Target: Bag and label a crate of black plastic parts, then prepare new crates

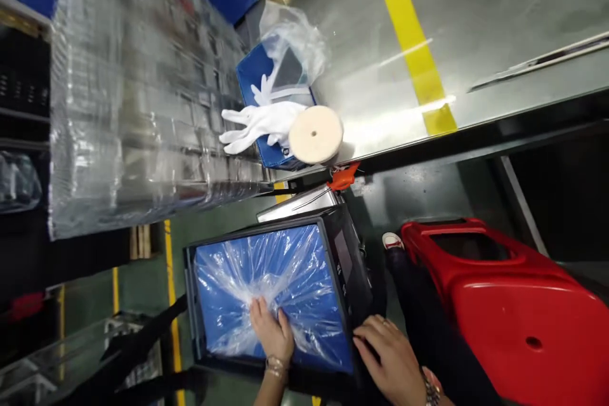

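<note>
A black crate [339,304] stands below the workbench edge, with a blue surface inside it under clear plastic film [304,292]. The film is drawn into a bunched, creased middle. My left hand [273,332] lies on that gathered spot with fingers extended and thumb apart, pressing on the plastic. Over at the crate's near right corner, my right hand [392,355] rests on the rim, its fingers loosely bent and the thumb set apart from them. What lies under the blue surface is hidden.
A red plastic stool [528,330] stands right of the crate. On the metal bench [490,19] are a blue box [250,76], white gloves [266,120], a round cream disc [316,134] and a crumpled clear bag [299,38]. A film-wrapped stack [143,95] rises at left.
</note>
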A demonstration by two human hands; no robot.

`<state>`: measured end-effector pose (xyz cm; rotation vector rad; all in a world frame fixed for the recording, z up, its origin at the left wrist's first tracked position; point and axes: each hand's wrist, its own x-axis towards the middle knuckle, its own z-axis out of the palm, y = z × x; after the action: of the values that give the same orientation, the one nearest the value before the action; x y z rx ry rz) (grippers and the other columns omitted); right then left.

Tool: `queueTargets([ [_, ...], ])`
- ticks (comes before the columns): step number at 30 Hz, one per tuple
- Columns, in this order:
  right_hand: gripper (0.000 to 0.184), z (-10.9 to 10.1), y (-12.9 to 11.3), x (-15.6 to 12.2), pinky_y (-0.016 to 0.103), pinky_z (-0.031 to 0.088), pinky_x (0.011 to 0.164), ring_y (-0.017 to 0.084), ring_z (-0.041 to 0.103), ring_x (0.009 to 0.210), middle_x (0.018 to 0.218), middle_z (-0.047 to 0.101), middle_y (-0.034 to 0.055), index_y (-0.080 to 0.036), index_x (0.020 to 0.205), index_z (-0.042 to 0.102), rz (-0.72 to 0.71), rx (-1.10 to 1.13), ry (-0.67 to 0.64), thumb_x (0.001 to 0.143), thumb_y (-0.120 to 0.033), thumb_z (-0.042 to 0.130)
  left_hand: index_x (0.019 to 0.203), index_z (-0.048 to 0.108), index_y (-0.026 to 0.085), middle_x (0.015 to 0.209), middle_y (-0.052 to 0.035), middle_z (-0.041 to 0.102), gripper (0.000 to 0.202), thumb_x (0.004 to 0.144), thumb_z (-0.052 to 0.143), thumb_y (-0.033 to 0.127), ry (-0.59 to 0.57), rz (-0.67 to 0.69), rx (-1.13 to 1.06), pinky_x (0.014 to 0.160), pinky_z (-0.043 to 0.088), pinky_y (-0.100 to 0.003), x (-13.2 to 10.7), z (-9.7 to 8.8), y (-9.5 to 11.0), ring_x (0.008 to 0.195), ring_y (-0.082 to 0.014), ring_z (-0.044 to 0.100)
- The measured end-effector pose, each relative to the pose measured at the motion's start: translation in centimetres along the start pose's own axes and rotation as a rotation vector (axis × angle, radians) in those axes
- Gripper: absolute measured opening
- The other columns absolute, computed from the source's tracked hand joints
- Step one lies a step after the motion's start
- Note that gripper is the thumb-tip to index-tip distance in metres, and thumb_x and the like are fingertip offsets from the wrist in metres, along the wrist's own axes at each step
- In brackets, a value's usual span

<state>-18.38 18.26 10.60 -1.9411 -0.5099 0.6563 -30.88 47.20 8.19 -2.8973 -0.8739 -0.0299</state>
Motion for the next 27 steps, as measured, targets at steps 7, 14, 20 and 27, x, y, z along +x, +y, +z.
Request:
queueTargets([
  [7, 0.024, 2.5, -0.5, -0.6, 0.027, 0.041, 0.058, 0.015, 0.058, 0.061, 0.067, 0.059, -0.0016, -0.021, 0.07, 0.05, 0.183, -0.03, 0.022, 0.087, -0.038, 0.052, 0.138, 0.026, -0.006, 0.147, -0.0303, 0.024, 0.063, 0.089, 0.027, 0.034, -0.059, -0.012, 0.076, 0.116, 0.017, -0.048, -0.9, -0.9, 0.4, 0.144, -0.03, 0.008],
  [14, 0.032, 4.0, -4.0, -3.2, 0.027, 0.039, 0.052, 0.017, 0.059, 0.055, 0.061, 0.061, -0.0006, -0.023, 0.069, 0.047, 0.206, -0.053, -0.025, 0.086, -0.049, 0.039, 0.137, 0.033, -0.007, 0.148, -0.0264, 0.027, 0.064, 0.089, 0.026, 0.035, -0.16, -0.109, 0.124, 0.116, 0.018, -0.046, -1.9, -5.3, -1.4, 0.142, -0.0335, 0.016],
  [20, 0.048, 1.8, -8.7, -1.8, 0.031, 0.043, 0.052, 0.021, 0.059, 0.051, 0.049, 0.056, 0.0018, -0.023, 0.054, 0.044, 0.298, 0.035, -0.083, 0.071, -0.068, 0.041, 0.143, 0.028, 0.004, 0.153, -0.0137, 0.021, 0.067, 0.084, 0.037, 0.034, -0.385, -0.27, 0.008, 0.115, 0.019, -0.042, -2.6, -11.6, -3.6, 0.142, -0.0298, 0.015],
  [27, 0.067, -13.9, -15.6, 12.4, 0.029, 0.046, 0.047, 0.017, 0.061, 0.058, 0.086, 0.067, 0.0119, -0.016, 0.085, 0.059, 0.413, 0.322, 0.319, 0.068, -0.078, 0.04, 0.144, 0.031, 0.015, 0.154, -0.005, 0.019, 0.077, 0.071, 0.048, 0.033, -0.476, -0.402, -0.074, 0.115, 0.019, -0.037, -1.1, -14.4, -4.0, 0.143, -0.0236, 0.015],
])
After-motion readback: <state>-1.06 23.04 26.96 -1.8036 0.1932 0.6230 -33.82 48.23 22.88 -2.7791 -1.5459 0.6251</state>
